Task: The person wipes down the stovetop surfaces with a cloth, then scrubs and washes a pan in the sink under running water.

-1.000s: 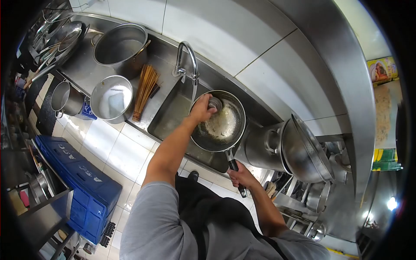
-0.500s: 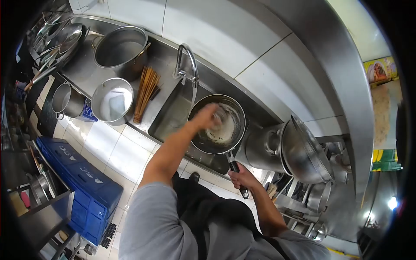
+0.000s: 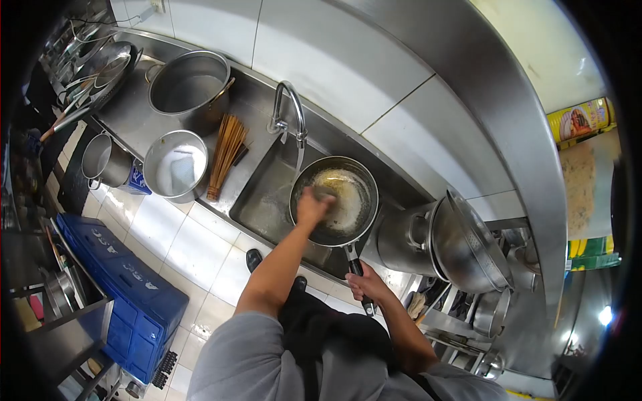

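Taking the frying pan as the clock's centre, with twelve toward the top of the view, a small metal pot (image 3: 102,155) stands farthest out, between nine and ten; next, in the same direction, comes a pot with white suds (image 3: 175,148) at the counter's edge. Just past ten sits a deep stockpot (image 3: 189,83), and nearer, below ten, a bundle of wooden chopsticks (image 3: 227,157) lies on the counter (image 3: 128,103). The sink (image 3: 264,200) begins at nine, and the faucet (image 3: 300,120) arches at eleven, its thin stream falling near the pan's rim. The left hand (image 3: 314,208) reaches into the pan's nine o'clock side, its grip apparently closed over a grey scrubber (image 3: 325,194), blurred enough that the fingers' exact fit is unclear. The frying pan (image 3: 351,210) is over the sink's right part, pale in the middle, yellowish near twelve and darker around the wall. Between five and six its handle (image 3: 356,269) runs to the right hand (image 3: 370,286), whose grip is wrapped firmly round it. Between three and four, metal bowls (image 3: 466,244) are stacked. To scrub well, I'd press the scrubber flat, circle from the centre out to the darker wall, linger at the yellowish patch, and brace the handle against each stroke so the pan doesn't swivel.
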The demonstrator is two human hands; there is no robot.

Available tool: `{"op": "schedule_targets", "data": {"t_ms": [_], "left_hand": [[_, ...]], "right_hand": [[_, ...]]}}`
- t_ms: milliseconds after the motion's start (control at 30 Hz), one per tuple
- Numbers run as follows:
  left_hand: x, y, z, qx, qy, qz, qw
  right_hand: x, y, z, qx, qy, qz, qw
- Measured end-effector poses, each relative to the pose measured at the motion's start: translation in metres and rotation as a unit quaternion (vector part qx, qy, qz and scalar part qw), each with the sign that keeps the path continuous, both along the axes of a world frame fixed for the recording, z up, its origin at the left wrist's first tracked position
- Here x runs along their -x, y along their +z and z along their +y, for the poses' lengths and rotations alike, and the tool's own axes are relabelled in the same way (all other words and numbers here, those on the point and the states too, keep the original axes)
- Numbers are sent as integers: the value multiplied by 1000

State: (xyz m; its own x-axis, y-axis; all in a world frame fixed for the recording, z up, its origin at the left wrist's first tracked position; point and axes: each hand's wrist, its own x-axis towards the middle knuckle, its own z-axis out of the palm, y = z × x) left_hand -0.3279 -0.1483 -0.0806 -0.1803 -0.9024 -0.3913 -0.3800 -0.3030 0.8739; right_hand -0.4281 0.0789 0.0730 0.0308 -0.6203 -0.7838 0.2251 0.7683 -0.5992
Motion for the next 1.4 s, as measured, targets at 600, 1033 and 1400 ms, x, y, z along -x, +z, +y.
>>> {"op": "schedule_targets", "data": {"t_ms": [600,1033,1400], "left_hand": [[-19,-5,-20,-4,111,11,994],[35,-15,-12,69,282,58,955],[21,-5,-29,57,118,234,963]], "right_hand": [[-10,-7,9,-26,20,-37,999],[-34,-4,-7,-27,29,-9,999],[-27,7,-4,-43,23,-51,997]]}}
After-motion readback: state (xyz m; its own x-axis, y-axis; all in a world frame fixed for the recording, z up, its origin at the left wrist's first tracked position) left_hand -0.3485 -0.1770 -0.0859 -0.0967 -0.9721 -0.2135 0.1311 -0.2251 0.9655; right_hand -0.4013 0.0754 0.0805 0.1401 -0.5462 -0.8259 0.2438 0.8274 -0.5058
